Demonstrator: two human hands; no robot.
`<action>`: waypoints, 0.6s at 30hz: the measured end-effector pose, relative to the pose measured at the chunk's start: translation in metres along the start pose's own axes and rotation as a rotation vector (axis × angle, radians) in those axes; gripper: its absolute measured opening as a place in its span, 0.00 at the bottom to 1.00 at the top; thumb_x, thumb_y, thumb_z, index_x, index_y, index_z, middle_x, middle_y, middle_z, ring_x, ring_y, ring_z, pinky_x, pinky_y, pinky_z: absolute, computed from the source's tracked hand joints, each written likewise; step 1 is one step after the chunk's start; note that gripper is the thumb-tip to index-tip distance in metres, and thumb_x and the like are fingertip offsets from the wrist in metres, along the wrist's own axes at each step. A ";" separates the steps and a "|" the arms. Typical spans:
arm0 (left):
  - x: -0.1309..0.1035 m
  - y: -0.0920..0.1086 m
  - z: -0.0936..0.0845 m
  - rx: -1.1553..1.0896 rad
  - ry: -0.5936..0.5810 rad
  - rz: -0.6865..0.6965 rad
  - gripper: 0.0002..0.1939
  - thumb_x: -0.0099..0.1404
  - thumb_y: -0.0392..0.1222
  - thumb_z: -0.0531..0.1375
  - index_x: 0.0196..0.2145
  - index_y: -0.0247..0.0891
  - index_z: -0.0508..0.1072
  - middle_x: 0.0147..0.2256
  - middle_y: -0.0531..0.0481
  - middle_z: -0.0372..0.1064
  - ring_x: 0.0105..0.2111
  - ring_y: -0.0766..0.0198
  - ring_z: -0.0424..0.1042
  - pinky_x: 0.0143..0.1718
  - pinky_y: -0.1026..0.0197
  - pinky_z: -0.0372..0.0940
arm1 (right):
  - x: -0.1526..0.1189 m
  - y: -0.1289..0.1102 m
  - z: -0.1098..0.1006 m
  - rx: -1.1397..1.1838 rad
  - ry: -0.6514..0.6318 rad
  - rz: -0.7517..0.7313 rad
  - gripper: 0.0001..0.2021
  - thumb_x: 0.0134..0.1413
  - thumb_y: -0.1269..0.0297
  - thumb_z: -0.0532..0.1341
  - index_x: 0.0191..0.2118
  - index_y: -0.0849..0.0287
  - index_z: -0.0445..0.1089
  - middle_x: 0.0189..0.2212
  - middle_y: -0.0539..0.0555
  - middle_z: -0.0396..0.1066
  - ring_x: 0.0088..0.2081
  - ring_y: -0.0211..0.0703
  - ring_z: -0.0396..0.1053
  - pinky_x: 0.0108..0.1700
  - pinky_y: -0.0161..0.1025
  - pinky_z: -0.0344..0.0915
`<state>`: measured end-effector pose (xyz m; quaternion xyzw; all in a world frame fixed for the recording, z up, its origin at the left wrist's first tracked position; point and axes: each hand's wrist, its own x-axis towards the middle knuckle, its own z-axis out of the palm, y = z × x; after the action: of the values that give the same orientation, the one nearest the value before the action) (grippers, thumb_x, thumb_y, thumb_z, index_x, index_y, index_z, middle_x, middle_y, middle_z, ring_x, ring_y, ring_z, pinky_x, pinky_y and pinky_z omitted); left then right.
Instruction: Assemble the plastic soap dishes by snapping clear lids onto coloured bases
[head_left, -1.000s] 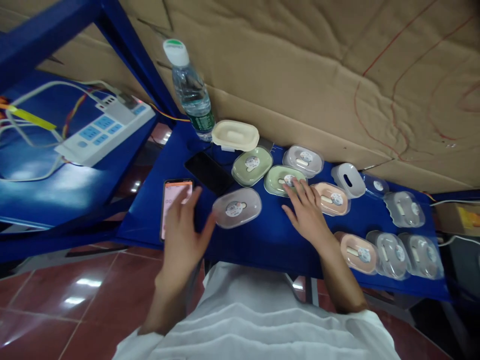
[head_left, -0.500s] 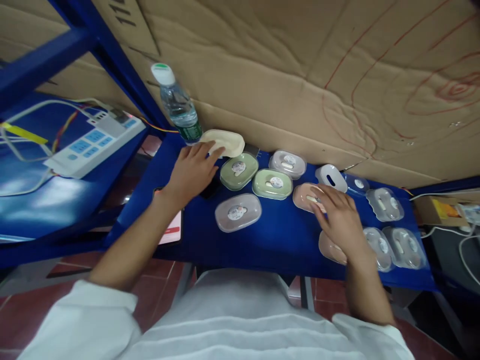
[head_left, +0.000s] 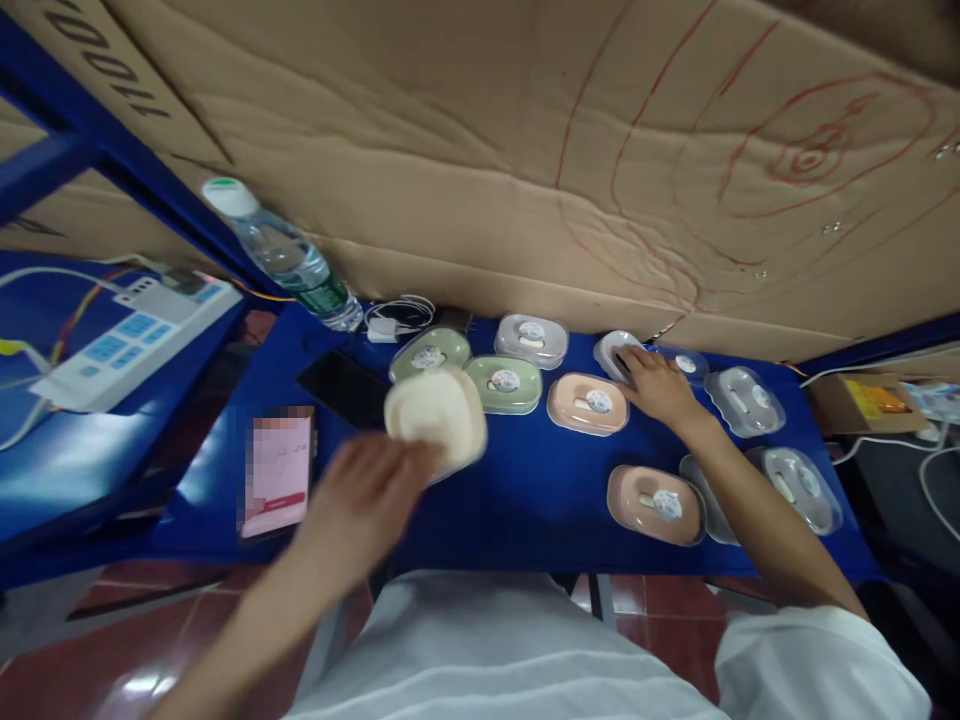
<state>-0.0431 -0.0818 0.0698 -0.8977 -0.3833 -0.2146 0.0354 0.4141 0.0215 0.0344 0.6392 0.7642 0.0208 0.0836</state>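
Observation:
My left hand (head_left: 382,490), blurred by motion, pinches the near edge of a cream oval soap dish (head_left: 431,405) and holds it up over the table. My right hand (head_left: 660,385) has its fingers closed over the right side of a white oval soap dish part with a slot (head_left: 609,352) at the back of the table. Just left of that hand sits a peach soap box (head_left: 589,403) with a clear lid and a round sticker. Two green soap boxes (head_left: 510,384) and a mauve one (head_left: 532,341) stand behind the cream dish. What lies under the cream dish is hidden.
Another peach box (head_left: 656,505) and several clear lids (head_left: 799,490) lie at the right. At the left are a lit phone (head_left: 277,475), a dark flat object (head_left: 341,388), a white charger cable (head_left: 401,315), a water bottle (head_left: 300,270) and a power strip (head_left: 142,345). Cardboard (head_left: 450,150) walls the back.
My left hand has lifted the cream dish from beside the bottle and brought it nearer. My right hand has moved from the peach box back to the white slotted part. The view has shifted.

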 end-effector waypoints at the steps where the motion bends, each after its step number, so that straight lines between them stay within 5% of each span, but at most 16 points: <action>1: -0.013 0.026 0.005 -0.105 -0.023 0.033 0.14 0.79 0.31 0.52 0.53 0.39 0.75 0.44 0.45 0.80 0.44 0.54 0.76 0.50 0.51 0.67 | 0.003 -0.001 0.002 0.006 0.001 -0.015 0.30 0.71 0.58 0.60 0.73 0.62 0.64 0.70 0.67 0.67 0.67 0.69 0.69 0.63 0.62 0.69; 5: -0.039 0.093 0.051 -0.249 -0.128 0.160 0.16 0.77 0.26 0.54 0.55 0.36 0.75 0.46 0.46 0.81 0.44 0.58 0.77 0.55 0.51 0.67 | 0.007 0.003 -0.007 0.071 -0.010 -0.022 0.26 0.69 0.65 0.60 0.70 0.58 0.68 0.64 0.62 0.75 0.60 0.60 0.76 0.61 0.55 0.72; 9: -0.029 0.086 0.089 -0.288 -0.160 0.107 0.14 0.76 0.31 0.61 0.57 0.38 0.75 0.47 0.46 0.81 0.51 0.56 0.78 0.65 0.43 0.64 | -0.031 -0.009 -0.038 0.172 0.237 -0.025 0.22 0.73 0.63 0.57 0.67 0.57 0.72 0.61 0.62 0.78 0.60 0.61 0.76 0.61 0.57 0.70; 12: -0.026 0.070 0.098 -0.330 -0.062 0.057 0.22 0.74 0.36 0.66 0.63 0.44 0.72 0.54 0.44 0.78 0.57 0.52 0.76 0.68 0.38 0.65 | -0.092 -0.056 -0.053 0.311 0.418 -0.235 0.22 0.73 0.66 0.58 0.69 0.53 0.69 0.62 0.59 0.77 0.61 0.56 0.75 0.60 0.54 0.69; 15: -0.037 0.068 0.102 -0.414 0.038 -0.159 0.39 0.69 0.35 0.71 0.72 0.45 0.61 0.66 0.33 0.65 0.66 0.44 0.70 0.64 0.39 0.72 | -0.149 -0.119 -0.045 0.427 0.482 -0.591 0.20 0.70 0.69 0.62 0.64 0.57 0.73 0.53 0.55 0.83 0.54 0.49 0.78 0.58 0.49 0.69; 18: -0.048 0.076 0.105 -0.517 0.046 -0.331 0.50 0.65 0.30 0.71 0.76 0.45 0.52 0.73 0.28 0.51 0.72 0.40 0.64 0.62 0.41 0.75 | -0.174 -0.162 -0.020 0.508 0.502 -0.604 0.15 0.70 0.69 0.63 0.58 0.63 0.76 0.50 0.57 0.84 0.50 0.46 0.79 0.57 0.45 0.69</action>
<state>0.0184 -0.1439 -0.0375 -0.7972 -0.4560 -0.3281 -0.2211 0.2826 -0.1773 0.0490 0.3635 0.8935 -0.0382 -0.2609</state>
